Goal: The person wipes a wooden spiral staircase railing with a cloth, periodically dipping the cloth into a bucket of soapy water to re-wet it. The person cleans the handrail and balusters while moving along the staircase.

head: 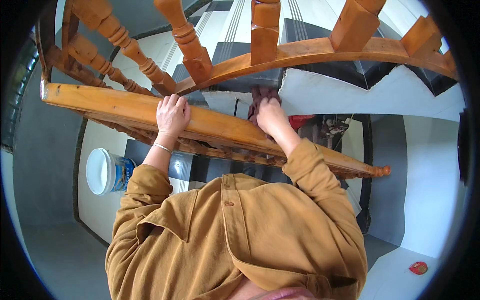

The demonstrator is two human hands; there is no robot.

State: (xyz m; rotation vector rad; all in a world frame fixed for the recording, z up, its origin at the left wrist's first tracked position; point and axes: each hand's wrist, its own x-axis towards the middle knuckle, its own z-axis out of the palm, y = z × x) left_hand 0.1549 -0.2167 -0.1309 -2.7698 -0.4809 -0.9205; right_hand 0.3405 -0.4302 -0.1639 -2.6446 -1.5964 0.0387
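Observation:
A varnished wooden handrail (pixel 131 108) slopes across in front of me, its right end finished with a small turned knob. My left hand (pixel 172 114) rests over the rail with its fingers curled across the top; a bangle circles that wrist. Just beyond the rail, my right hand (pixel 270 114) grips a dark brown cloth (pixel 264 95). Part of the cloth hangs down against the rail's far side, and the forearm crosses above the wood. Whether the cloth presses on the rail is partly hidden by the hand.
Turned wooden balusters (pixel 193 52) stand on a curved wooden base rail (pixel 300 50) ahead. Beyond and below are black-and-white tiled steps (pixel 232 52). An open white bucket with a blue label (pixel 101 170) stands on the left. Below the rail at right lies a red object (pixel 300 120).

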